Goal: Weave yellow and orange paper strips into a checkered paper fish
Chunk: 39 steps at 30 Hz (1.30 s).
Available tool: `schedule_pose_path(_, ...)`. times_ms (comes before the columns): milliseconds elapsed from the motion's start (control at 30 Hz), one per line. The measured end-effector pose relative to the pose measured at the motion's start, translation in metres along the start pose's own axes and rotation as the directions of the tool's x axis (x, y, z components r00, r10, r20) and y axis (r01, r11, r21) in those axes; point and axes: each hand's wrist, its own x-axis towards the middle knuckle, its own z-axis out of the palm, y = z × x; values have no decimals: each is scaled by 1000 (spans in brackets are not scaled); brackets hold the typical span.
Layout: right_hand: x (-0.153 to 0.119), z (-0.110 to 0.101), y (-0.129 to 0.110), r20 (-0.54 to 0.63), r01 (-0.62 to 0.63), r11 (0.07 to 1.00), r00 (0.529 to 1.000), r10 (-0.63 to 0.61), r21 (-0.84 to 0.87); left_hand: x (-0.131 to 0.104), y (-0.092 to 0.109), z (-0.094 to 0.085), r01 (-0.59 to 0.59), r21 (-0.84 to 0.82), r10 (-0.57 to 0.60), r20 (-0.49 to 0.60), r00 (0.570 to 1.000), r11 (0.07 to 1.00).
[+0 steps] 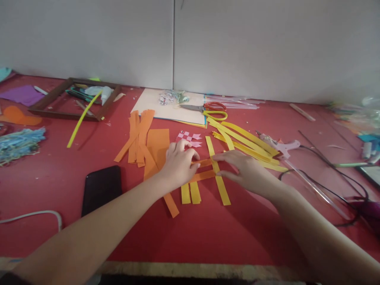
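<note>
My left hand (179, 164) is closed, its thumb and fingertips on the left part of two orange paper strips (203, 175). Under that hand, short yellow strip ends (190, 193) stick out toward me. A longer yellow paper strip (220, 185) crosses the orange strips near their right ends. My right hand (242, 168) reaches in from the right, thumb and index finger apart and stretched out, their tips touching the paper by this strip. Just beyond my left hand lies a pink-and-white woven paper fish (187, 137), partly covered. How the strips interlace beneath my left hand is hidden.
Orange strips (135, 136) and an orange sheet (158, 144) lie left; yellow strips (249, 142) lie right. Scissors (204, 107) rest on a pad (148, 103). A glue gun (282, 147) with cable, a black phone (102, 188) and a wooden frame (53, 101) surround the work.
</note>
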Motion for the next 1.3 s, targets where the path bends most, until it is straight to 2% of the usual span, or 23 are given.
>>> schedule_pose_path(133,1,0,-5,-4,-15,1000,1000,15,-7,-3,1,1,-40,-10,39,-35,999,999)
schedule_pose_path(267,-1,-3,-3,-9,20,1000,1000,-20,-14,-11,4,0,-171,-7,171,-35,985,985)
schedule_pose_path(367,-1,-3,-2,-66,77,996,995,-80,-38,-16,8,-2,-244,61,246,-18,969,968)
schedule_pose_path(467,-1,1,-5,-71,157,986,985,-160,-50,-19,11,-5,-260,104,261,0,965,960)
schedule_pose_path(633,4,7,-22,33,160,984,987,-158,-76,-15,11,-19,-223,42,219,93,971,974)
schedule_pose_path(700,7,7,-29,82,150,982,987,-141,-113,-13,9,-25,-197,-90,212,203,956,976)
schedule_pose_path(800,11,7,-35,111,128,980,987,-112,-154,-11,5,-29,-133,-227,199,301,933,965)
schedule_pose_path(933,13,8,-36,107,127,983,988,-113,-130,-11,-1,-28,-50,-271,154,380,912,961)
schedule_pose_path(1100,14,11,-37,86,97,993,992,-92,-63,-11,-2,-27,5,-273,107,394,913,962)
schedule_pose_path(1300,13,6,-48,41,-70,987,997,65,142,-9,0,-29,13,-303,111,387,916,953)
